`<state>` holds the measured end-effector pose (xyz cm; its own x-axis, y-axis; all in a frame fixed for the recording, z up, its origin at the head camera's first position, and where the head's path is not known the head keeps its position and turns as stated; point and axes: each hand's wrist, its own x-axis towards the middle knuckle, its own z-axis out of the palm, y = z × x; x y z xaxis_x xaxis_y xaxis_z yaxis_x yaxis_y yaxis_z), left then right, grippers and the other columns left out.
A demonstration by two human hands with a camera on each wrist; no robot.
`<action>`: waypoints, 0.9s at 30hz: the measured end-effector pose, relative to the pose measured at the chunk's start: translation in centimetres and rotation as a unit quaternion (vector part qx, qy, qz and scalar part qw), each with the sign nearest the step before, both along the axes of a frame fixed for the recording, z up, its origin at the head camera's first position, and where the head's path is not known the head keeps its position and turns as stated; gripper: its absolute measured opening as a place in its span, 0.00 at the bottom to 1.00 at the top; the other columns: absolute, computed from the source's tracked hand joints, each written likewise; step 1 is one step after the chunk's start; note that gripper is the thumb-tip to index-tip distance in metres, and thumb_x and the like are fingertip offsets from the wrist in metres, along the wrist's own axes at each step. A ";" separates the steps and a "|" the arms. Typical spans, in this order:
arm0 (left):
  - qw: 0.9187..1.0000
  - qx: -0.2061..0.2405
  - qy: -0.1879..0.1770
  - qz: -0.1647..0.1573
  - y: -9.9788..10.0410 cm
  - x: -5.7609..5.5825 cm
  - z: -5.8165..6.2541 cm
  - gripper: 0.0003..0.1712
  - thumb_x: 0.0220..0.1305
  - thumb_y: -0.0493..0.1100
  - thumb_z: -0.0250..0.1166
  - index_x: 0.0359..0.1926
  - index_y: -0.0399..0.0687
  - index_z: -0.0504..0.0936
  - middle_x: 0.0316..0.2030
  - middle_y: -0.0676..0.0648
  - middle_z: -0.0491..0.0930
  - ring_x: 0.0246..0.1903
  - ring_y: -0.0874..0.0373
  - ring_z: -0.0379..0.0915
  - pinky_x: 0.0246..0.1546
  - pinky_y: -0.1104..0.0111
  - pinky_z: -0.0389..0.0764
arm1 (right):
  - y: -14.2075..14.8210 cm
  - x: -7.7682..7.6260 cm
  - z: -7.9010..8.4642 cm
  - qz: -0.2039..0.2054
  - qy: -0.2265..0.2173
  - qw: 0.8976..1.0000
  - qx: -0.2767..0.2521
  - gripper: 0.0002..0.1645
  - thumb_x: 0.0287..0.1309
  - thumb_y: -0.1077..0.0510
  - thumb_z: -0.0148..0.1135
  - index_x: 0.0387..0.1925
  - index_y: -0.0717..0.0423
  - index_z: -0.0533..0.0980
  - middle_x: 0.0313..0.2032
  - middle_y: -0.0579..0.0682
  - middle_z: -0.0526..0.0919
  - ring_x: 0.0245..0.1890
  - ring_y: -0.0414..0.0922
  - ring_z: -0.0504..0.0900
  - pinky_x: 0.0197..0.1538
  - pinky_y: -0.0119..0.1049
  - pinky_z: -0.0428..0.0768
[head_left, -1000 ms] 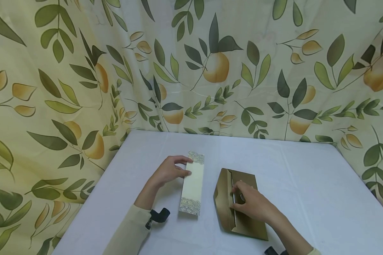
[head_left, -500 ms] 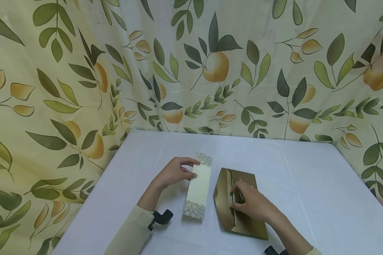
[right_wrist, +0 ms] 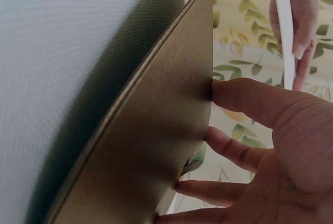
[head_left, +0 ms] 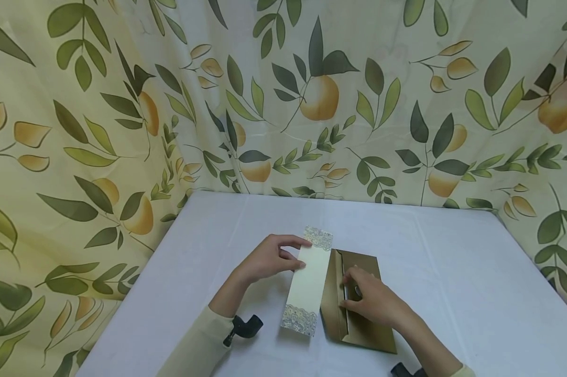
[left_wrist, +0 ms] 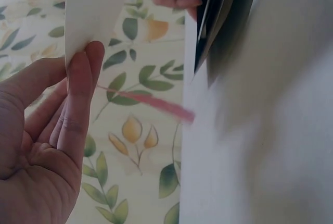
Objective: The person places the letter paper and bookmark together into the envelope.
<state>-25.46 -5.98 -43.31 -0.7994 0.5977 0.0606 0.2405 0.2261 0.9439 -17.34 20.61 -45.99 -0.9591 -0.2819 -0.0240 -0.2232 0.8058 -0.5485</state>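
Cream card [head_left: 308, 283] seems light, easily creased, best held by its edge; left hand [head_left: 271, 257] pinches it, right hand [head_left: 377, 301], fingers spread, grips gold envelope [head_left: 356, 331].

No text, label, brand, number or sign is readable.
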 end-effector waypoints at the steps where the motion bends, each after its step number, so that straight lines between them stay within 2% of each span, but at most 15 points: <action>1: 1.000 0.001 -0.001 -0.004 0.2 0.1 0.0 0.25 0.51 0.40 0.73 0.51 0.64 0.81 0.50 0.53 0.76 0.33 0.56 0.82 0.31 0.64 0.78 | 0.0 0.0 0.0 0.001 0.000 1.000 0.000 0.23 0.48 0.51 0.73 0.43 0.50 0.71 0.44 0.45 0.75 0.46 0.47 0.73 0.64 0.60 0.51; 4: 1.000 0.000 0.001 -0.014 0.6 0.4 0.2 0.25 0.51 0.41 0.74 0.52 0.65 0.81 0.49 0.54 0.76 0.33 0.57 0.82 0.30 0.64 0.78 | 0.0 0.0 0.1 0.002 -0.001 1.000 -0.001 0.23 0.48 0.51 0.72 0.43 0.49 0.71 0.46 0.46 0.75 0.48 0.48 0.73 0.64 0.60 0.51; 7: 1.000 0.001 -0.001 -0.023 1.0 0.7 0.2 0.26 0.51 0.41 0.74 0.52 0.65 0.81 0.49 0.55 0.76 0.32 0.57 0.83 0.32 0.64 0.78 | 0.0 0.1 0.2 0.005 0.000 1.000 -0.003 0.23 0.48 0.51 0.72 0.43 0.49 0.71 0.52 0.52 0.75 0.55 0.55 0.71 0.64 0.61 0.50; 11: 0.999 0.010 -0.017 -0.041 1.5 0.8 -0.3 0.26 0.52 0.41 0.73 0.53 0.63 0.81 0.49 0.54 0.76 0.33 0.56 0.83 0.35 0.64 0.78 | 0.1 0.1 0.2 0.009 0.001 1.000 -0.002 0.22 0.49 0.51 0.72 0.43 0.50 0.71 0.59 0.59 0.71 0.65 0.62 0.59 0.63 0.62 0.50; 14: 0.998 0.012 -0.032 -0.044 1.9 0.9 -0.8 0.25 0.52 0.40 0.73 0.53 0.60 0.81 0.48 0.53 0.76 0.34 0.56 0.83 0.35 0.64 0.78 | 0.1 0.0 0.1 0.009 0.003 1.000 0.001 0.23 0.49 0.50 0.72 0.44 0.50 0.71 0.57 0.58 0.73 0.64 0.61 0.62 0.63 0.62 0.50; 19: 0.998 0.010 -0.048 -0.029 2.3 0.8 -1.6 0.24 0.52 0.39 0.73 0.51 0.60 0.81 0.45 0.52 0.77 0.34 0.56 0.83 0.34 0.65 0.78 | 0.1 0.0 0.1 0.008 0.002 1.000 -0.001 0.24 0.48 0.50 0.72 0.45 0.49 0.71 0.55 0.54 0.74 0.61 0.59 0.66 0.62 0.62 0.53; 23: 0.998 0.009 -0.051 -0.024 2.6 0.6 -2.1 0.24 0.52 0.39 0.73 0.51 0.60 0.82 0.44 0.52 0.78 0.33 0.55 0.83 0.33 0.64 0.79 | 0.1 -0.1 0.1 0.004 -0.001 1.000 0.002 0.24 0.48 0.49 0.72 0.45 0.49 0.71 0.48 0.48 0.76 0.51 0.51 0.73 0.60 0.62 0.58; 24: 0.998 0.010 -0.054 -0.023 2.7 0.6 -2.2 0.23 0.52 0.39 0.73 0.51 0.59 0.82 0.44 0.52 0.78 0.33 0.55 0.83 0.34 0.64 0.79 | 0.1 -0.1 0.1 0.004 0.000 1.000 0.002 0.24 0.48 0.50 0.72 0.45 0.48 0.71 0.46 0.48 0.76 0.48 0.50 0.73 0.60 0.62 0.58; 27: 0.998 0.009 -0.064 -0.018 2.9 0.6 -2.5 0.23 0.52 0.38 0.72 0.51 0.56 0.82 0.43 0.50 0.77 0.32 0.55 0.82 0.33 0.63 0.79 | 0.1 -0.1 0.0 0.006 0.003 1.000 0.000 0.24 0.48 0.50 0.72 0.44 0.49 0.71 0.47 0.48 0.76 0.50 0.51 0.73 0.61 0.63 0.55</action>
